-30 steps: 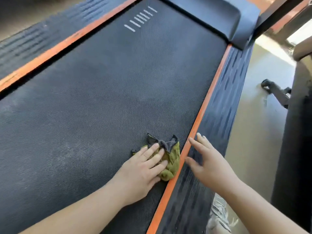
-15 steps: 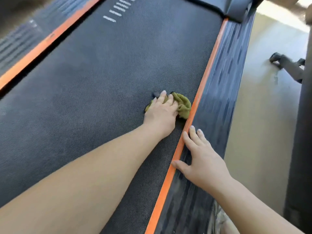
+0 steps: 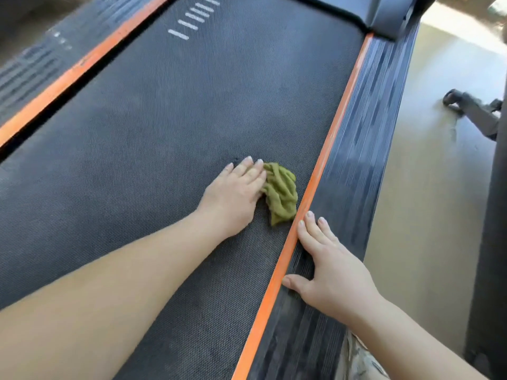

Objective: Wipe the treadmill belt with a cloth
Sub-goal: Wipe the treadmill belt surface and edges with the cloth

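The dark textured treadmill belt (image 3: 153, 127) fills most of the view, with dusty pale patches. A crumpled olive-green cloth (image 3: 282, 193) lies on the belt close to the right orange stripe (image 3: 326, 149). My left hand (image 3: 233, 198) presses flat on the cloth's left part, and a dark bit of cloth shows beyond my fingertips. Resting flat on the ribbed right side rail (image 3: 365, 149) is my right hand (image 3: 329, 272), fingers spread, thumb on the orange stripe, holding nothing.
White dashes (image 3: 192, 17) mark the belt's far end, beside the dark motor cover (image 3: 384, 12). A left orange stripe and rail (image 3: 68, 75) border the belt. Beige floor (image 3: 428, 160) lies to the right, with a black machine foot (image 3: 472, 111) and a dark upright (image 3: 496, 242).
My left hand pushed the cloth forward along the belt, then drew it slightly left away from the orange stripe. My right hand settled flat on the side rail.
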A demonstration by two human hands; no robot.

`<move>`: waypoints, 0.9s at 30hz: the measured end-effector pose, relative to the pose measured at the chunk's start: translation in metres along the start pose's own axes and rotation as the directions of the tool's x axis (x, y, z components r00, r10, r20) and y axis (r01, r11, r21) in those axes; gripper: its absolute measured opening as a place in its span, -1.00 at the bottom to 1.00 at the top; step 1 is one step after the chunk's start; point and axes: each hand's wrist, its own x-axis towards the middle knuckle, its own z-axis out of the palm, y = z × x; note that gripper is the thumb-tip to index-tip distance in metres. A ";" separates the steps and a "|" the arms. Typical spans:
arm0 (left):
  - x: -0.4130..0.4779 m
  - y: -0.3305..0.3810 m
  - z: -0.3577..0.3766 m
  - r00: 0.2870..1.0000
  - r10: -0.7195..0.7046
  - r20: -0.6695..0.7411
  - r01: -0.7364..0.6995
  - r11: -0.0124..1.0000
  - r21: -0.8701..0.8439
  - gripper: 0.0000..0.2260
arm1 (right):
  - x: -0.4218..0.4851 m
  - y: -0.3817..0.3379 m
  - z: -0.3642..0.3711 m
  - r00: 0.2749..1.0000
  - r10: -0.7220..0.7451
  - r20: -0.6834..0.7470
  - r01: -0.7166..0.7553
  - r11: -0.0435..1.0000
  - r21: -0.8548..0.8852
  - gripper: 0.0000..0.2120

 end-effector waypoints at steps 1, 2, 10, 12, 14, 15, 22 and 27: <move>0.005 0.005 0.005 0.999 -0.048 -0.016 0.046 0.996 -0.073 -0.54 | 0.000 0.000 0.000 1.000 0.001 0.000 -0.001 1.000 0.000 -0.01; 0.002 0.011 0.009 0.998 -0.058 -0.035 0.053 0.990 -0.134 -0.53 | 0.000 0.000 -0.001 1.000 0.007 0.000 -0.007 1.000 0.003 0.00; -0.155 0.019 0.018 0.964 0.264 -0.015 -0.264 0.964 0.016 -0.66 | 0.001 -0.007 0.001 0.998 0.059 0.020 -0.060 0.998 0.038 0.02; -0.170 0.009 0.021 0.949 0.314 -0.006 -0.313 0.947 0.072 -0.61 | 0.001 -0.007 0.002 0.998 0.063 0.018 -0.064 0.997 0.046 0.02; -0.155 -0.003 0.025 0.952 0.305 -0.020 -0.301 0.949 0.096 -0.58 | 0.001 -0.007 0.004 0.997 0.070 0.020 -0.071 0.996 0.052 0.02; -0.138 -0.006 0.024 0.961 0.275 -0.020 -0.271 0.957 0.106 -0.58 | 0.001 -0.007 0.005 0.997 0.073 0.018 -0.073 0.996 0.058 0.02; -0.026 0.018 0.003 0.999 -0.052 0.001 0.052 0.998 -0.035 -0.55 | 0.001 -0.010 -0.002 0.995 0.090 0.047 -0.092 0.995 0.044 0.02; -0.129 0.024 0.015 0.996 0.080 -0.027 -0.081 0.996 -0.046 -0.66 | 0.000 -0.008 0.000 0.997 0.072 0.035 -0.074 0.995 0.066 0.03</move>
